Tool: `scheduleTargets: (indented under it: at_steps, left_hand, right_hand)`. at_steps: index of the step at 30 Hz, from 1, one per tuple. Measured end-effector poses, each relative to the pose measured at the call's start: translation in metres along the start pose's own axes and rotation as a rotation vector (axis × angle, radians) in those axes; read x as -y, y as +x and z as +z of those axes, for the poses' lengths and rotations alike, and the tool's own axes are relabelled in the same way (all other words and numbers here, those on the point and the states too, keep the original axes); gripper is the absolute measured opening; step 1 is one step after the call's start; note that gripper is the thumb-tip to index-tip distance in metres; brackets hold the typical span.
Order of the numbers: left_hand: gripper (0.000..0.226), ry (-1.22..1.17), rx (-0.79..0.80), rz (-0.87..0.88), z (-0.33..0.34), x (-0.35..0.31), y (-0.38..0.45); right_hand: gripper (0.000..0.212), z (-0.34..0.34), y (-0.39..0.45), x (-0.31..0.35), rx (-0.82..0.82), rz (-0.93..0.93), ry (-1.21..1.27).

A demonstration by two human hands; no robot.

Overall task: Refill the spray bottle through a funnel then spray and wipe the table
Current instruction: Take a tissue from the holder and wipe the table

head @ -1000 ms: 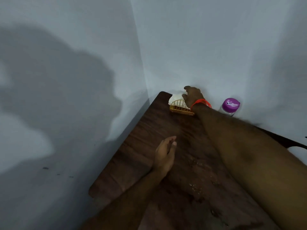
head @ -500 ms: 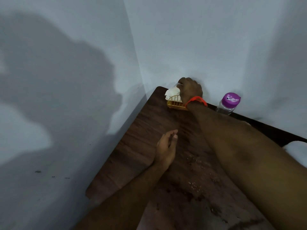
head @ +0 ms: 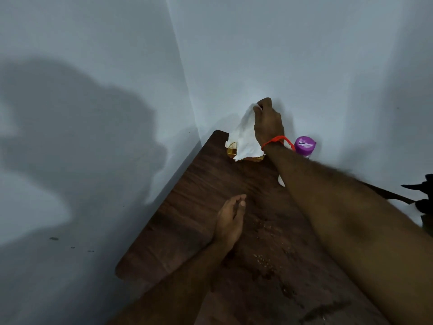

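While right hand (head: 268, 121) pinches white tissue (head: 243, 139) above holder (head: 232, 151), left hand (head: 230, 219) relaxed, empty

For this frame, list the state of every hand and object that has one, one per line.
right hand: raised, pinching the white tissue
white tissue: lifted, hanging down over the yellow holder
yellow holder: on the table's far corner, partly covered
left hand: relaxed, holding nothing
purple-capped bottle: upright, capped
table: scattered with crumbs

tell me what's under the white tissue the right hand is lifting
The yellow holder sits under the white tissue pinched by the right hand; its inside is covered.
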State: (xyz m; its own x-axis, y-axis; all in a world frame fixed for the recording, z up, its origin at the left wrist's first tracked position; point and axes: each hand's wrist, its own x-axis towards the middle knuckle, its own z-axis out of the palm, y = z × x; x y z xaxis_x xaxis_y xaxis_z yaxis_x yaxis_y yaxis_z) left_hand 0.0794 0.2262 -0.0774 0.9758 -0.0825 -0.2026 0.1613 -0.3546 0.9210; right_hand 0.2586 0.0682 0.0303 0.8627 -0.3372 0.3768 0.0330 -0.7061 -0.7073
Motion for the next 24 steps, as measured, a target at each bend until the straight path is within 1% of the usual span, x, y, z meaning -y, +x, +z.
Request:
scheduleTargets:
  at_steps: [3,6,9,11,16,18,20,22,24]
  left_hand:
    - [0.025,-0.003,0.0,0.007,0.004,-0.003,-0.008]
    - [0.028,0.028,0.03,-0.008,0.007,-0.006,-0.016]
    - [0.028,0.012,0.034,0.007,0.006,-0.005,-0.02]
    - [0.028,0.012,0.034,0.0,0.005,-0.004,-0.02]
    - [0.028,0.03,0.004,-0.03,-0.001,0.0,-0.021]
    - [0.027,0.017,-0.013,-0.025,-0.005,-0.004,-0.016]
    - [0.029,-0.102,-0.068,-0.027,-0.008,-0.015,-0.008]
    - [0.038,-0.35,-0.164,-0.056,-0.012,-0.036,0.002]
    - [0.053,-0.605,-0.179,-0.096,-0.021,-0.057,0.012]
  right_hand:
    - [0.024,-0.01,0.003,0.006,-0.032,-0.03,0.022]
    - [0.021,-0.016,0.005,0.005,-0.044,-0.026,0.023]
    - [0.021,-0.018,0.005,0.003,-0.012,-0.005,-0.04]
    - [0.024,-0.019,0.004,0.001,-0.022,-0.016,-0.083]
    - [0.026,-0.016,-0.003,0.016,-0.168,-0.051,0.018]
    - [0.023,-0.014,-0.005,0.025,-0.137,-0.079,0.08]
    - [0.017,-0.011,-0.008,0.031,-0.031,-0.103,0.176]
    - [0.015,-0.008,-0.016,0.036,0.068,-0.11,0.258]
    - [0.013,-0.005,-0.027,0.037,0.179,-0.098,0.284]
